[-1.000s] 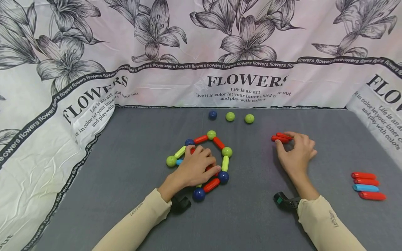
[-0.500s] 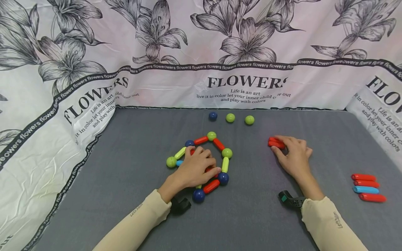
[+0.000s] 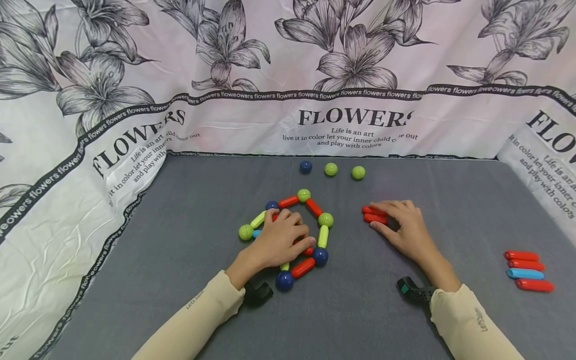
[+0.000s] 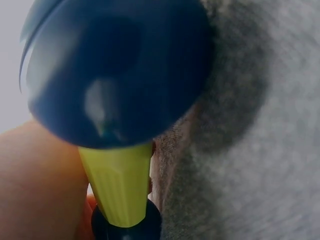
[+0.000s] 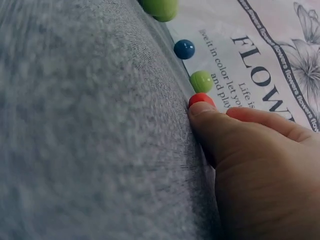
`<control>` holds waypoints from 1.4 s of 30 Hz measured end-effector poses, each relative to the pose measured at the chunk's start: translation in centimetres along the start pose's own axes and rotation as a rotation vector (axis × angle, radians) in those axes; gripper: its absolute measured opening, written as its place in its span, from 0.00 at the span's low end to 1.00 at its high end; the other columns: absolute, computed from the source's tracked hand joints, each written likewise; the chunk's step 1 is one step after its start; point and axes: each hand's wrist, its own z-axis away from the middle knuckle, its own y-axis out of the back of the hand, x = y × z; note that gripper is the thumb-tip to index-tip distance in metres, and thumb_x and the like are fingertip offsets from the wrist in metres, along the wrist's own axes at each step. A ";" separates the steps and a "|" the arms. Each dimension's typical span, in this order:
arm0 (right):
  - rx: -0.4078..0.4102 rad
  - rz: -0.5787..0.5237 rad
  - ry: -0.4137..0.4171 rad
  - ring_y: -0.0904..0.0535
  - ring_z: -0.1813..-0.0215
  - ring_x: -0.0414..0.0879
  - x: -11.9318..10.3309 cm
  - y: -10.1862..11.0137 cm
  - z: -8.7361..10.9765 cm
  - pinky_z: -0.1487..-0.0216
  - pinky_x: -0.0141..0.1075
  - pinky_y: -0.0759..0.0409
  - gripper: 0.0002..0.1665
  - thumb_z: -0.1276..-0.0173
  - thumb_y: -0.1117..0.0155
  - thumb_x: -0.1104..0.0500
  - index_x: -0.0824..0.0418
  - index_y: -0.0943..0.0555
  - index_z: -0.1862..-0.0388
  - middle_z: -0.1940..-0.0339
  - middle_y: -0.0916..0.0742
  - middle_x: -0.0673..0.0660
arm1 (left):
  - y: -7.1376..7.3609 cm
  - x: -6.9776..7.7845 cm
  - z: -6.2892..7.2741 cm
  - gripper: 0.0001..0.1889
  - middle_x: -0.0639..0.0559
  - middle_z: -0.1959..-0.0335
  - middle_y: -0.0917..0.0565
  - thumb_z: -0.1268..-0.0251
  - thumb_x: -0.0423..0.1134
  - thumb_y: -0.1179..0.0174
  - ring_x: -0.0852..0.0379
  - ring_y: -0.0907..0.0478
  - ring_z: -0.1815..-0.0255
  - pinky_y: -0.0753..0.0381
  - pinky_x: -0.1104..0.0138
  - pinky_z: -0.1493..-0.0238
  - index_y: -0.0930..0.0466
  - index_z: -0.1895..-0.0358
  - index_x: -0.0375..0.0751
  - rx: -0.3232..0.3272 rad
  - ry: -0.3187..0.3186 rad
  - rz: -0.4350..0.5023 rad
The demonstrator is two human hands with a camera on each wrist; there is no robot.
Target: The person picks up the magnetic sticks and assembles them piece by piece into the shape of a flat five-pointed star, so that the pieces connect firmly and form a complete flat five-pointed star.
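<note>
A ball-and-stick magnetic frame of green and blue balls with red, yellow and light blue sticks lies on the grey table; its yellow stick (image 3: 323, 236) and blue ball (image 3: 285, 280) show clearly. Over its middle my left hand (image 3: 281, 242) bends its fingers down and grips the frame, hiding the inner sticks and most fingertips. The left wrist view has a large blue ball (image 4: 120, 75) on a yellow stick (image 4: 120, 185) close up. My right hand (image 3: 407, 232) pinches two red magnetic sticks (image 3: 374, 218) side by side between thumb and fingers, low over the table to the frame's right.
Behind the frame stand a loose blue ball (image 3: 305, 167) and two green balls (image 3: 358, 172) in a row. At the right lie several sticks, red (image 3: 534, 285) with one light blue (image 3: 525, 273). A flower-printed cloth (image 3: 252, 125) borders the table's back.
My right hand has come left and slightly nearer, bringing the two red sticks toward the frame. My left hand and the frame have stayed in place.
</note>
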 end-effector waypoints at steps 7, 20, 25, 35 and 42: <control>0.029 0.022 0.001 0.33 0.58 0.55 -0.3 -0.1 -0.1 0.56 0.47 0.42 0.20 0.51 0.18 0.62 0.61 0.15 0.59 0.61 0.19 0.61 | 0.1 0.1 0.0 0.20 0.61 0.59 0.26 0.28 0.69 0.50 0.56 0.32 0.47 0.47 0.40 0.32 0.25 0.69 0.61 -0.046 0.025 -0.016; -0.025 0.093 0.089 0.28 0.68 0.44 -1.8 -0.8 -0.3 0.61 0.39 0.44 0.14 0.47 0.18 0.57 0.56 0.10 0.61 0.71 0.15 0.51 | 0.2 0.4 0.0 0.22 0.61 0.56 0.27 0.38 0.75 0.45 0.55 0.33 0.42 0.51 0.35 0.30 0.23 0.62 0.63 -0.085 0.000 -0.013; -0.059 -0.034 0.066 0.28 0.70 0.38 -3.8 -1.9 -0.4 0.61 0.34 0.38 0.13 0.45 0.19 0.59 0.56 0.10 0.60 0.72 0.17 0.47 | 0.0 0.3 0.0 0.21 0.61 0.57 0.28 0.38 0.75 0.44 0.55 0.34 0.44 0.53 0.34 0.29 0.23 0.65 0.64 -0.087 -0.022 -0.011; -0.051 -0.169 -0.028 0.32 0.75 0.36 -6.3 -3.3 -0.3 0.72 0.25 0.36 0.11 0.42 0.20 0.60 0.56 0.12 0.61 0.75 0.23 0.46 | -0.1 0.5 0.1 0.19 0.61 0.58 0.26 0.37 0.73 0.42 0.55 0.33 0.43 0.51 0.34 0.29 0.22 0.66 0.64 -0.061 -0.052 -0.001; -0.040 -0.177 -0.055 0.33 0.75 0.35 -6.5 -3.5 -0.3 0.74 0.27 0.36 0.10 0.41 0.21 0.60 0.56 0.12 0.61 0.77 0.24 0.46 | -0.3 0.8 -0.1 0.20 0.61 0.57 0.26 0.38 0.73 0.43 0.55 0.33 0.42 0.50 0.34 0.29 0.21 0.65 0.64 -0.066 -0.058 -0.003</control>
